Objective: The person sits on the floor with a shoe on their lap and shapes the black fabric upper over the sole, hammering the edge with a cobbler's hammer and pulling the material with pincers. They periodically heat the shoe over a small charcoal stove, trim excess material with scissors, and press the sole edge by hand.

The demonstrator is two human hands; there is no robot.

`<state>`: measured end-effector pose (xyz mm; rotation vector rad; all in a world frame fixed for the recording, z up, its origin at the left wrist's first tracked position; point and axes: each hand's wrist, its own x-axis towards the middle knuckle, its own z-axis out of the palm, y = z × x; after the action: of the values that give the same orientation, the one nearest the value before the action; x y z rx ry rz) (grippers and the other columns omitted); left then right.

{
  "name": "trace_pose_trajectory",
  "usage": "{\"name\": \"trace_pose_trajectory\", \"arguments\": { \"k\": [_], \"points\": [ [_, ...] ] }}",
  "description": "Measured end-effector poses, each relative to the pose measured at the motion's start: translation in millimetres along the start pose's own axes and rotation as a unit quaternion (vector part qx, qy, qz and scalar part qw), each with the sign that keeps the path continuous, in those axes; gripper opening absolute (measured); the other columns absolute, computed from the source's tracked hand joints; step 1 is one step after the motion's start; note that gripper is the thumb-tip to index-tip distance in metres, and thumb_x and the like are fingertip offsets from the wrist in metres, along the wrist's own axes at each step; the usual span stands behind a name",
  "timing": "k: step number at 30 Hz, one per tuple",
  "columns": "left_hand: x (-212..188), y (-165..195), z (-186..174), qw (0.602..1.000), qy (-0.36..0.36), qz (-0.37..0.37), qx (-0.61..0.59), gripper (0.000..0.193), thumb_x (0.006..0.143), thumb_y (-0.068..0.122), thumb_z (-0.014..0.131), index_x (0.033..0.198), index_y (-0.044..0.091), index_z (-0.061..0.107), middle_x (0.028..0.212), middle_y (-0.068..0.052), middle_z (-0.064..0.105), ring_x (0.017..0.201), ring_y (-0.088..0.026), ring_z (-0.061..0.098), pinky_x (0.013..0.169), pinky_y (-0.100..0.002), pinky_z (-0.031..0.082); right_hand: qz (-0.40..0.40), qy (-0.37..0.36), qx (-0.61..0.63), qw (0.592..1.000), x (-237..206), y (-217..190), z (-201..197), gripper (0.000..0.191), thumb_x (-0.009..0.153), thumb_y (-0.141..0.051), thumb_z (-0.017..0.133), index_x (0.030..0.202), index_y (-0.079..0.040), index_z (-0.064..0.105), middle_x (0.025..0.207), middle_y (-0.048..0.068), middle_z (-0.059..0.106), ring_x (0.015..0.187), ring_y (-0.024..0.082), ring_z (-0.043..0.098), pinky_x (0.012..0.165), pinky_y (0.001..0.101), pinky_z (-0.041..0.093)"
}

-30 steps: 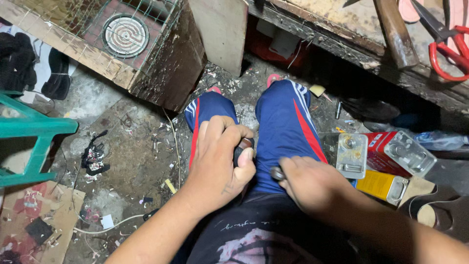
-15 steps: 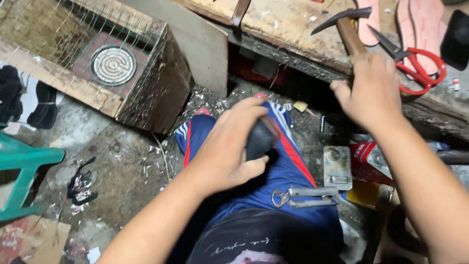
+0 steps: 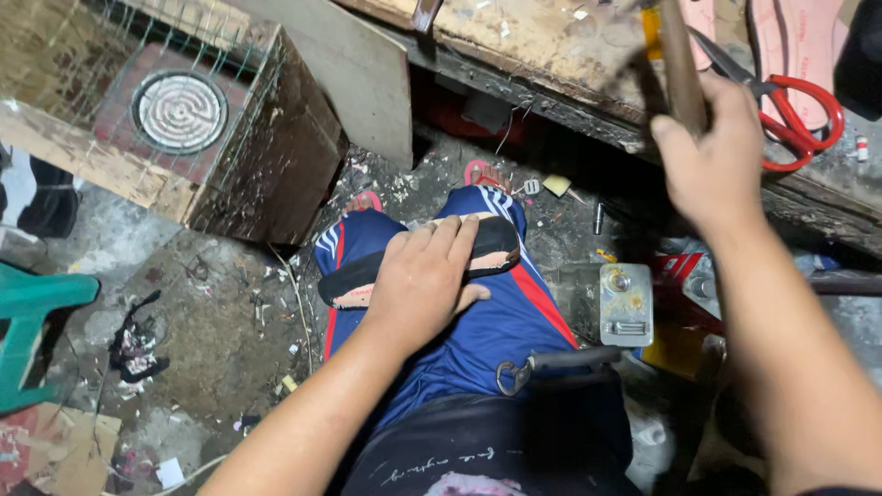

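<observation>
Right hand (image 3: 712, 152) has lifted the hammer (image 3: 682, 64), fist wrapped round it; left hand (image 3: 424, 280) lies spread flat, pinning the sole (image 3: 487, 253) underneath. Off-target swing could smack those fingers (image 3: 450, 241).

Cobbler's workshop: scarred wooden workbench (image 3: 551, 46), red-handled scissors (image 3: 799, 110), pink sole patterns (image 3: 808, 41), scrap-littered concrete floor (image 3: 211, 312).

A grimy concrete floor (image 3: 184, 303), littered with scraps, fills the lower left. At ten o'clock stands a wooden box (image 3: 276, 165) under wire mesh. A green stool (image 3: 37, 321) sits at nine, a worn tabletop (image 3: 542, 46) at one.
</observation>
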<state>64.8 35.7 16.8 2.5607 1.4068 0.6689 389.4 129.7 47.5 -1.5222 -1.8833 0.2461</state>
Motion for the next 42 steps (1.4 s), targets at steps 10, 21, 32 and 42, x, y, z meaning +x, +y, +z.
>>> {"name": "trace_pose_trajectory", "arguments": {
  "k": [10,21,32,42],
  "points": [
    [-6,2,9,0.997,0.026,0.018,0.07,0.069,0.076,0.03,0.077,0.133,-0.002,0.058,0.127,-0.015,0.066,0.111,-0.028,0.063,0.096,-0.041,0.047,0.362,-0.305,0.319,0.821,-109,-76,-12,0.072,0.101,-0.019,0.061,0.169,-0.02,0.04,0.089,0.009,0.064,0.064,0.016,0.058,0.058,0.0322,0.05],
    [11,-26,-7,0.992,-0.047,-0.033,-0.113,0.072,0.064,0.037,0.089,0.122,0.002,0.064,0.112,-0.016,0.071,0.101,-0.035,0.067,0.085,-0.045,0.051,0.074,-0.276,0.059,0.957,-120,-114,-3,0.061,0.09,-0.024,0.066,0.147,-0.006,0.05,0.1,0.021,0.07,0.092,0.038,0.068,0.082,0.043,0.054],
    [5,-38,-9,0.987,-0.028,-0.025,-0.159,0.063,0.065,0.035,0.088,0.116,0.004,0.067,0.103,-0.016,0.073,0.097,-0.037,0.068,0.082,-0.047,0.053,0.044,-0.284,-0.051,0.957,-139,-94,4,0.028,0.093,-0.025,0.068,0.111,-0.004,0.062,0.087,0.016,0.067,0.083,0.034,0.068,0.072,0.0424,0.053],
    [3,-38,-5,0.989,-0.016,-0.033,-0.145,0.065,0.066,0.037,0.087,0.117,0.003,0.065,0.104,-0.015,0.071,0.097,-0.036,0.068,0.084,-0.047,0.052,0.17,-0.404,-0.233,0.868,-99,-146,7,0.052,0.091,-0.052,0.068,0.117,-0.007,0.06,0.094,0.022,0.072,0.091,0.043,0.069,0.079,0.0501,0.054]
  ]
}}
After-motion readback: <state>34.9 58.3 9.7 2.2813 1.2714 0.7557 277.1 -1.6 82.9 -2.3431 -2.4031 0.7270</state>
